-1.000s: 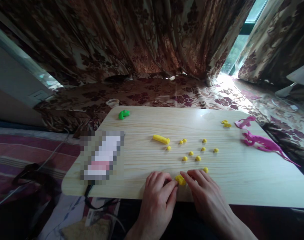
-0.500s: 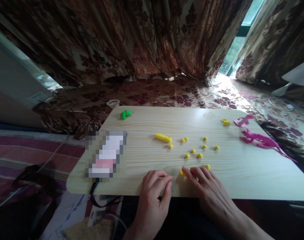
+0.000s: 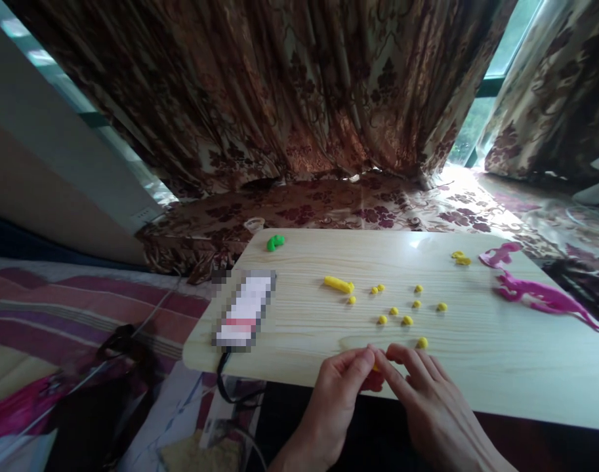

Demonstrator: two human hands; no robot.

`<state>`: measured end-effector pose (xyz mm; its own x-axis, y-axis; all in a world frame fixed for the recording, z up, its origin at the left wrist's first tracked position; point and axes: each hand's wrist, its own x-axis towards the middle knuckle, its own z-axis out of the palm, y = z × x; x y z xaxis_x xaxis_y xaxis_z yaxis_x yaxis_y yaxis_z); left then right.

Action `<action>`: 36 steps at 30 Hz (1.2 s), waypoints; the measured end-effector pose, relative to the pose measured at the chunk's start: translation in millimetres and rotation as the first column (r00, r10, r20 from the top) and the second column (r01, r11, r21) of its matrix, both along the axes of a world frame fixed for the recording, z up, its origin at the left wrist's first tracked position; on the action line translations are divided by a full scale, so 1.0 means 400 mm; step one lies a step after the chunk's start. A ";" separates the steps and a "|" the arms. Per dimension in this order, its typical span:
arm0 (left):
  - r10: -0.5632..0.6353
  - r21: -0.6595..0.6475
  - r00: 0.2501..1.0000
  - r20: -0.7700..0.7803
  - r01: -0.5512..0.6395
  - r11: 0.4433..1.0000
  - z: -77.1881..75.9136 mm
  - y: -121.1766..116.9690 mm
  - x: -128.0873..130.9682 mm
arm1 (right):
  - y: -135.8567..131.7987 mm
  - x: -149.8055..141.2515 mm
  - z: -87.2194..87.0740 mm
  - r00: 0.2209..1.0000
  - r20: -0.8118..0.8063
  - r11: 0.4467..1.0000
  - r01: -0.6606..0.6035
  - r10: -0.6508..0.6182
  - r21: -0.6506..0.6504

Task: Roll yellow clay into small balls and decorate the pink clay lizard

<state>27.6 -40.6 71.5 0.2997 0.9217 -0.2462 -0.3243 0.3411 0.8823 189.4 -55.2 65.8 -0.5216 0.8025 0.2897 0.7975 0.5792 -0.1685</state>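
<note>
Near the table's front edge, my left hand point(image 3: 341, 390) and my right hand point(image 3: 427, 393) meet at the fingertips. Between them shows a small piece of yellow modelling clay point(image 3: 376, 368), mostly hidden by the fingers. My left thumb and index finger pinch it, and my right index finger presses on its right side; the right thumb is hidden. Just beyond my right hand lies a yellow clay ball point(image 3: 422, 343). Several smaller balls point(image 3: 407, 320) are scattered farther back, beside a yellow clay roll point(image 3: 338, 284) with a small lump at its right end.
A pixelated phone-like slab point(image 3: 245, 308) with a black cable point(image 3: 223, 377) lies on the left of the wooden table point(image 3: 299, 341). Green clay point(image 3: 275, 242) sits at the back left. Flattened yellow clay point(image 3: 460, 258) and pink clay pieces point(image 3: 535, 292) lie at the right.
My left hand has moved right and closed on the yellow clay piece at my right fingertips. That piece is now off the table. The view has shifted, so the table appears lower and farther right.
</note>
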 end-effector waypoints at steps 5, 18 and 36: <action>0.068 -0.132 0.984 0.165 -0.046 0.990 -0.001 -0.018 0.016 | -0.003 0.002 0.006 0.992 -0.116 0.996 -0.054 0.046 -0.065; 0.064 0.156 0.970 -0.234 -0.028 0.987 0.029 0.017 -0.017 | 0.059 -0.004 0.056 0.916 -0.399 0.989 -0.016 -0.045 -0.148; 0.227 0.127 0.924 -0.308 -0.197 0.972 -0.067 0.170 -0.146 | 0.257 -0.158 0.035 0.908 -0.420 0.979 -0.077 -0.011 -0.191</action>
<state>-31.0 27.3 44.7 0.0145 0.9782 -0.2073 -0.0771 0.2078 0.9751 126.0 47.6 79.9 -0.4154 0.8503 0.3230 0.6096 0.5239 -0.5949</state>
